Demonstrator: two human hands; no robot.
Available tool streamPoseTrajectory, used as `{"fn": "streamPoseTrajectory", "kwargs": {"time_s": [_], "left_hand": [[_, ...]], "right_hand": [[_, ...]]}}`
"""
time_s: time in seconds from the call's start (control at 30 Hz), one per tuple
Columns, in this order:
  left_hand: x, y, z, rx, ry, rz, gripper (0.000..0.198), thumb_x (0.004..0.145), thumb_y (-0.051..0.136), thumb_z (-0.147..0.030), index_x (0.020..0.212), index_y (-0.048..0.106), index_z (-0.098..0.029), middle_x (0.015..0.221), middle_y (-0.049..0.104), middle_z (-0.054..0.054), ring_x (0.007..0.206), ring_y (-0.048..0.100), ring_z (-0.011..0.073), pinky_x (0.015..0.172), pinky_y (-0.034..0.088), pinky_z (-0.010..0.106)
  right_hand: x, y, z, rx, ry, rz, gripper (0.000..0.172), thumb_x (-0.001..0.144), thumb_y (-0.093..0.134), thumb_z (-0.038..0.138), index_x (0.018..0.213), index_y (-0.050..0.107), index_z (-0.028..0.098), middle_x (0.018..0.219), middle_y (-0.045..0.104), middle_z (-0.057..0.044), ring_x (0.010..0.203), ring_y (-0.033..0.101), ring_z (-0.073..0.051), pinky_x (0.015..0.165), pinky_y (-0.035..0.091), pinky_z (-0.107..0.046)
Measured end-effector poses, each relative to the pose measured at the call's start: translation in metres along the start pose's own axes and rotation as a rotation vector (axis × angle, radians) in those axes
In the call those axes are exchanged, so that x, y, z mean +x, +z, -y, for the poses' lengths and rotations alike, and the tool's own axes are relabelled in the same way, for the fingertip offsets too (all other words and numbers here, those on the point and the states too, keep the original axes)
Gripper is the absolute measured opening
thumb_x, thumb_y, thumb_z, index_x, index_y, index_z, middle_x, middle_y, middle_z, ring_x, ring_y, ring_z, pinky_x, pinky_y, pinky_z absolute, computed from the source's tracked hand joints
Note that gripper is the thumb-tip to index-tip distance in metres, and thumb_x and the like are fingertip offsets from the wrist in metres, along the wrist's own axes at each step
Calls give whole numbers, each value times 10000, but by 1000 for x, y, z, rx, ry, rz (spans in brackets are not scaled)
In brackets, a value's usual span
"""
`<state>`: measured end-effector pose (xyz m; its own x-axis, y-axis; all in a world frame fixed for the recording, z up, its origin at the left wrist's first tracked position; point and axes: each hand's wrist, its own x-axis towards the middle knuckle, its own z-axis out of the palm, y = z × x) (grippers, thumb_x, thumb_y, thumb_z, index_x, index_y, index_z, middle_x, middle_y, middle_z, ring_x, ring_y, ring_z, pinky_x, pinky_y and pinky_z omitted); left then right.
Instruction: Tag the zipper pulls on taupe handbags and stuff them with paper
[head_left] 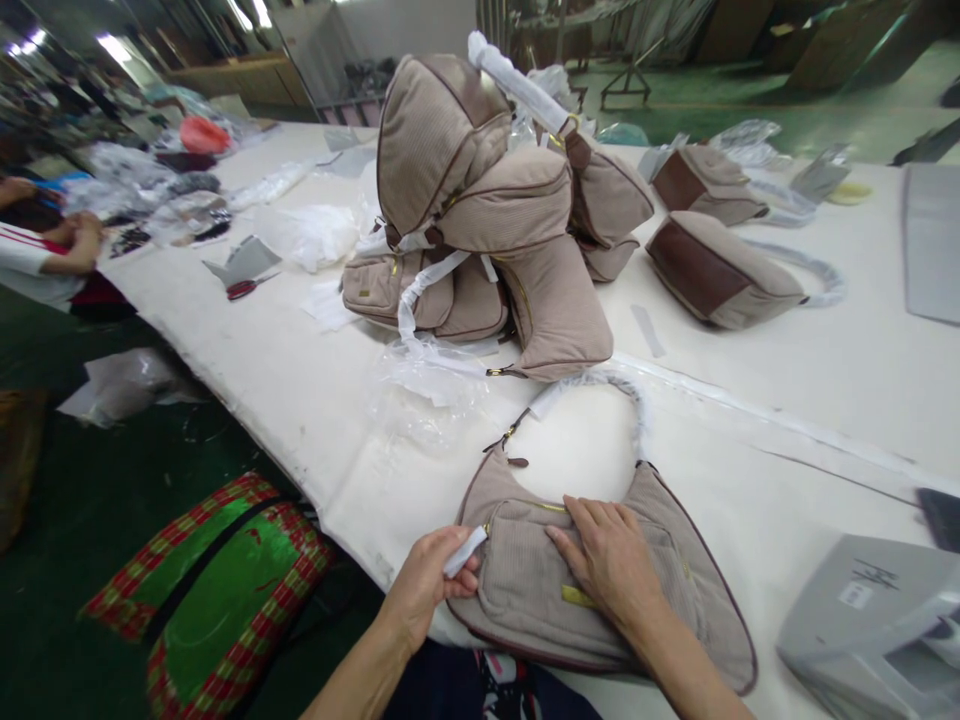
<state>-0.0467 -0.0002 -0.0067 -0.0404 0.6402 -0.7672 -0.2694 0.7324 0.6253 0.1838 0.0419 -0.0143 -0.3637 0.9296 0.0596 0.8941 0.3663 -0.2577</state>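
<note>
A taupe corduroy shoulder bag [517,590] with dark piping lies flat on the table in front of me. Its strap [641,405] is wrapped in white material and curves away from me. My left hand [435,575] pinches a white-wrapped zipper pull [466,552] at the left end of the front pocket's gold zipper. Fingers spread, my right hand [611,555] rests flat on the pocket, just below the zipper's middle. A small yellowish label [577,597] shows beside that hand's wrist.
Similar bags [510,200] are heaped beyond this one, and two more, including a brown-panelled bag [720,275], lie at right. Red-handled scissors [251,287] and clear plastic [427,390] are on the table. A grey box [862,610] stands near right. Another person's arm [75,245] is far left.
</note>
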Motion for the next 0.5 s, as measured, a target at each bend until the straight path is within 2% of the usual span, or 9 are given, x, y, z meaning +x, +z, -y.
{"fn": "streamPoseTrajectory", "kwargs": {"time_s": [0.1,0.17,0.23,0.3,0.37,0.5], "left_hand": [[3,-2,-6,18,-86,15,412,764,493,-521,873,566,-131,639,616,17,477,578,116,506,494,255],[5,-1,-9,109,-80,32,395,712,576,-515,823,559,-137,615,600,-3,462,568,109,487,486,244],[7,2,-10,190,-40,30,366,650,658,-475,745,540,-142,564,560,-35,434,537,89,471,469,223],[9,7,-9,225,14,18,346,635,671,-453,679,508,-150,512,519,-58,401,497,72,450,439,203],[12,11,-8,239,88,23,331,653,650,-443,641,485,-156,476,496,-65,382,467,64,432,400,186],[20,16,-15,317,181,94,309,677,637,-432,669,509,-151,492,502,-62,413,469,62,458,389,180]], "right_hand": [[1,-1,3,-18,5,15,309,867,484,398,1050,572,165,909,635,-76,866,555,-229,795,348,-360],[3,-2,2,-28,4,29,317,866,484,404,1062,564,167,906,633,-74,860,557,-230,781,346,-357],[5,-3,-2,-49,7,62,331,855,483,447,1017,577,174,876,630,-73,843,559,-243,763,349,-365],[6,-7,-8,-67,31,119,325,848,477,478,891,593,177,816,623,-70,805,563,-249,722,356,-357],[4,-13,-17,-74,101,178,288,871,459,432,795,574,179,782,618,-66,776,570,-238,655,355,-323],[2,-28,-32,31,222,350,267,907,393,362,773,552,195,721,637,-45,677,594,-207,547,312,-273]]}}
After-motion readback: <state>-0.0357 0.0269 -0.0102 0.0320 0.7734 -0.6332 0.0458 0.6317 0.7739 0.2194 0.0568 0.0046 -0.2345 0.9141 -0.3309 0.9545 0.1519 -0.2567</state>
